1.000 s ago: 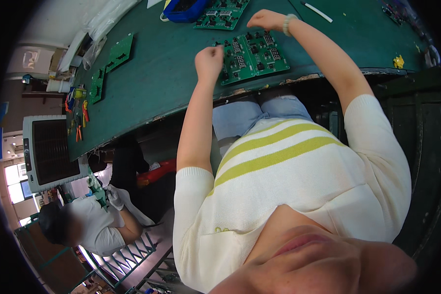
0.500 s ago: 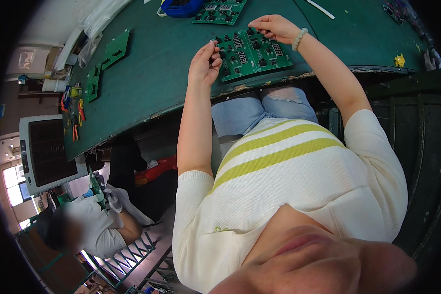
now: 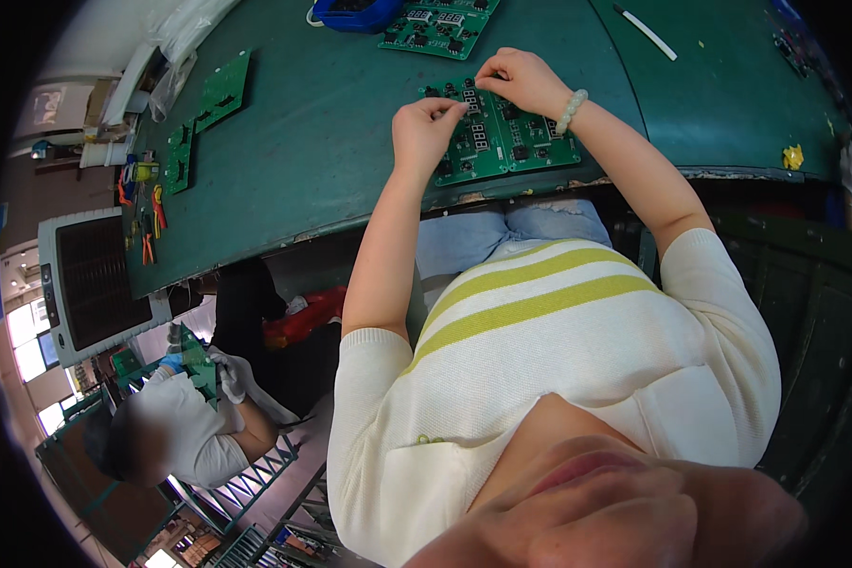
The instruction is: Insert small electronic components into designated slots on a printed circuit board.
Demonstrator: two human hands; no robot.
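A green circuit board panel (image 3: 495,168) with black components and white-faced digit displays lies near the table's front edge. My left hand (image 3: 423,140) is over its left part, thumb and fingertips pinched together beside a display. Close by, my right hand (image 3: 530,85), with a pale bead bracelet at the wrist, is pinched at the panel's far edge. Anything between either hand's fingertips is too small to make out. Beyond my hands lies another green board (image 3: 437,40) with similar displays.
A blue bin (image 3: 358,15) stands at the far edge of the green table (image 3: 312,123). Two green boards (image 3: 223,90) and some pliers (image 3: 158,210) lie left. Rightward are a white stick (image 3: 651,35) and a crumpled yellow piece (image 3: 792,156). A gloved co-worker (image 3: 194,431) holds a green board (image 3: 199,364).
My left hand has moved from the panel's left edge to the right, over the panel. My right hand has shifted slightly nearer me. The whole view has tilted a little.
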